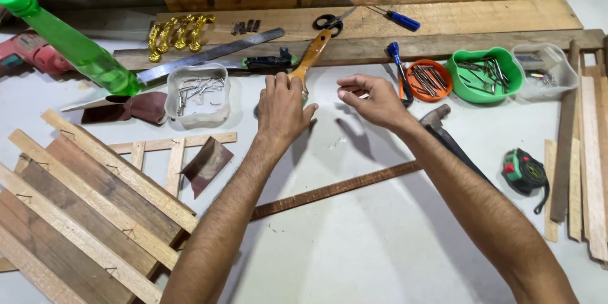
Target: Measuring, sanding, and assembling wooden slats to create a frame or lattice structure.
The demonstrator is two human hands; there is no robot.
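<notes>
Left hand (282,109) curls around the paintbrush (310,58) handle on the table (380,240); right hand (375,99) hovers half-curled, empty. Better to grip nearer the ferrule for control.

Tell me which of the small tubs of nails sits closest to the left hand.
The clear square tub, just left of the left hand. The orange tub, green tub and other clear tub all sit beyond the right hand.

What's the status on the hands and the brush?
Left hand over paintbrush handle, grip unclear. Right hand hovering, fingers curled, apparently empty. Hammer under right forearm.
</notes>
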